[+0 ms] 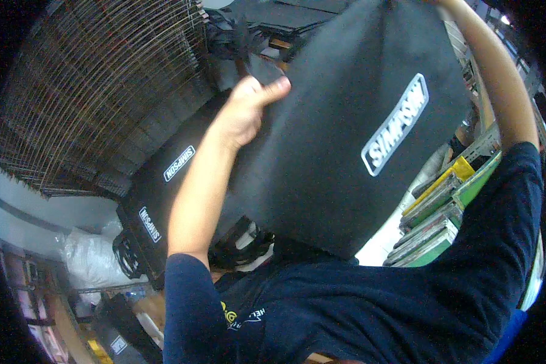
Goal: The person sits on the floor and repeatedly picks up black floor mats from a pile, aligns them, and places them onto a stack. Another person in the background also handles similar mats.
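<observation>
A large black fabric piece [340, 145] with a white printed label hangs in front of me, filling the middle and upper right. My right hand [443, 2] is at its top edge, mostly cut off by the picture's rim. Creases in the fabric run up toward that spot. At the left edge of the fabric, my left hand [247, 112] is closed, with the thumb lying toward the fabric and the fingers curled under. Behind my left forearm lie similar black fabric pieces [164, 200] with white labels.
A tall rack of many wire shelves [115, 79] rises at the left. Flat frames [431, 218] with green and yellow edges stand at the right. Clear plastic wrapping [91, 258] sits at lower left. More dark fabric [285, 15] is piled at the far side.
</observation>
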Motion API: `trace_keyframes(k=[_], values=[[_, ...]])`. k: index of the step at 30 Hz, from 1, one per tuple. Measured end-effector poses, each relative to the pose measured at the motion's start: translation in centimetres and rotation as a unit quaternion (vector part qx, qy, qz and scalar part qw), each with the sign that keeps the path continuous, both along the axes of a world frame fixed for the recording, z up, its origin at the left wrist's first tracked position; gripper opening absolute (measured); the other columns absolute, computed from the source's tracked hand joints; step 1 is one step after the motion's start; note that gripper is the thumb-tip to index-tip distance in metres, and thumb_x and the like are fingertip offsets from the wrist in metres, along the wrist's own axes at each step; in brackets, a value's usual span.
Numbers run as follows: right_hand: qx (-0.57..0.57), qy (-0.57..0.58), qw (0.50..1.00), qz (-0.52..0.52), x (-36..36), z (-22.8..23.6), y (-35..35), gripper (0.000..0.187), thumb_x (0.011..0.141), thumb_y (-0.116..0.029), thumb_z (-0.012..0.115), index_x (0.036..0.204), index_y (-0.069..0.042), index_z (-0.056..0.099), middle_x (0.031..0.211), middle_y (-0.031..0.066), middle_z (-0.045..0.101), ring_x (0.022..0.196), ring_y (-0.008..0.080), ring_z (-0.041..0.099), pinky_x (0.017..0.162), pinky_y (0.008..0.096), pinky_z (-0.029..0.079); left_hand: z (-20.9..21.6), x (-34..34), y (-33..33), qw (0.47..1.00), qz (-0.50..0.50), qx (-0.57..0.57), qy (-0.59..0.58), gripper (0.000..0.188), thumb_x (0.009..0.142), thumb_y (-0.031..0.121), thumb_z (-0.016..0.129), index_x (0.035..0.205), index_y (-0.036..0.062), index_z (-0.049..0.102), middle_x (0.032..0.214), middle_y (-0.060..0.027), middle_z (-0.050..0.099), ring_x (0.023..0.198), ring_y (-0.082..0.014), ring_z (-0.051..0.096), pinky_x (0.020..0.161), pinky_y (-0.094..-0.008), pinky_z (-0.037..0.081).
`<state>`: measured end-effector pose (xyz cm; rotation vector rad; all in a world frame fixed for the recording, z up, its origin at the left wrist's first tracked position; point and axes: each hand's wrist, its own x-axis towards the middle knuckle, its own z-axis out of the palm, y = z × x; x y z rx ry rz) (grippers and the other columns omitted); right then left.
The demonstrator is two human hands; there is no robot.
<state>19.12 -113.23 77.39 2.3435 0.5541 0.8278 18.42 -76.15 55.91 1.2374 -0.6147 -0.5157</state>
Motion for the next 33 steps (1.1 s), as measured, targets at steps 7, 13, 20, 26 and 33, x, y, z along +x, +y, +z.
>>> trace_keyframes(k=[7, 13, 20, 26, 33], values=[[0.269, -0.043, 0.96, 0.06, -3.6, -9.4, 1.3, 0.047, 0.078, -0.014, 0.061, 0.123, -0.004, 0.051, 0.118, 0.0127, 0.057, 0.104, 0.0188, 0.054, 0.093, 0.0355, 0.04, 10.9, -2.3, -1.2, 0.987, 0.104, 0.003, -0.121, 0.031, 0.082, 0.013, 0.061, 0.106, -0.0056, 0.053, 0.094, -0.015, 0.062, 0.078, -0.0191, 0.062, 0.071, -0.0278, 0.05], [0.723, 0.108, 0.681, 0.038, -12.9, -29.3, 3.5, 0.031, 0.086, -0.025, 0.061, 0.109, -0.003, 0.06, 0.093, 0.0046, 0.064, 0.086, 0.0123, 0.056, 0.08, 0.0273, 0.044, 16.1, -1.9, 2.2, 0.972, 0.191, 0.099, -0.098, 0.026, 0.085, 0.015, 0.057, 0.093, -0.0097, 0.057, 0.076, -0.0172, 0.062, 0.06, -0.0226, 0.06, 0.057, -0.0342, 0.05], [0.695, 0.6, 0.373, 0.133, -25.1, -43.4, 25.2, 0.036, 0.098, -0.025, 0.037, 0.101, 0.004, 0.058, 0.097, 0.0124, 0.062, 0.091, 0.0206, 0.06, 0.086, 0.0325, 0.046, 19.6, -1.2, 10.7, 0.97, 0.227, 0.079, -0.033, 0.021, 0.089, 0.011, 0.048, 0.095, -0.0073, 0.055, 0.078, -0.0164, 0.063, 0.06, -0.0214, 0.061, 0.058, -0.0311, 0.052], [0.579, 0.803, 0.074, 0.121, -25.5, -42.4, 32.1, 0.087, 0.084, -0.07, 0.018, 0.122, 0.002, 0.049, 0.121, 0.0162, 0.052, 0.114, 0.0243, 0.048, 0.099, 0.0352, 0.036, 23.0, -7.3, 20.2, 0.933, 0.341, 0.097, -0.063, 0.019, 0.09, 0.01, 0.047, 0.091, -0.0062, 0.057, 0.076, -0.0145, 0.064, 0.06, -0.0196, 0.062, 0.054, -0.0286, 0.052], [0.74, 0.653, -0.144, 0.076, -23.5, -32.6, 35.6, 0.08, 0.08, -0.04, 0.058, 0.139, 0.0, 0.023, 0.128, 0.0173, 0.047, 0.114, 0.0291, 0.048, 0.097, 0.0409, 0.037, 23.1, -21.7, 31.1, 0.861, 0.492, 0.121, -0.042, 0.023, 0.088, 0.011, 0.053, 0.097, -0.0088, 0.057, 0.086, -0.0165, 0.066, 0.068, -0.0195, 0.065, 0.064, -0.0264, 0.054]])
